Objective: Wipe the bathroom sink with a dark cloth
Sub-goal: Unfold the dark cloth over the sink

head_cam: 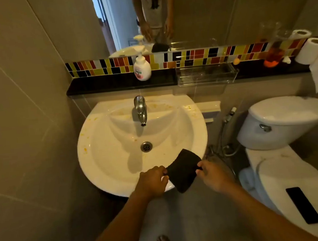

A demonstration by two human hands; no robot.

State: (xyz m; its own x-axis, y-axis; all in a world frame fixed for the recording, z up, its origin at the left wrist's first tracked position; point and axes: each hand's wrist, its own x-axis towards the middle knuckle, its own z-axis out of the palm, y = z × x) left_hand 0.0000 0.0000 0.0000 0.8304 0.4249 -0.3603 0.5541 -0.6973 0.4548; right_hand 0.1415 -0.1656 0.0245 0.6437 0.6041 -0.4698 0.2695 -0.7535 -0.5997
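Grip: both hands pinched shut on the dark cloth [183,169], left hand [153,181] on its left edge, right hand [214,175] on its right edge, fingers closed.
Cloth: folded, black, held taut between the hands over the sink's front-right rim, upper corner over the basin, lower end hanging past the rim.
Sink [104,171]: white, round; yellow-orange specks on the left rim and back ledge.
Drain [146,146]: metal, mid-basin, well beyond the cloth.
Faucet [140,109]: chrome, at the back centre, spout pointed toward the drain.
Shelf [111,84]: dark ledge behind the sink; soap pump bottle [142,67] stood upright on it, clear tray [206,74] to its right.
Toilet [288,167]: right of the sink, lid down, a black flat object [303,205] lay on the lid.
Toilet paper roll [310,50]: on the shelf's far right.
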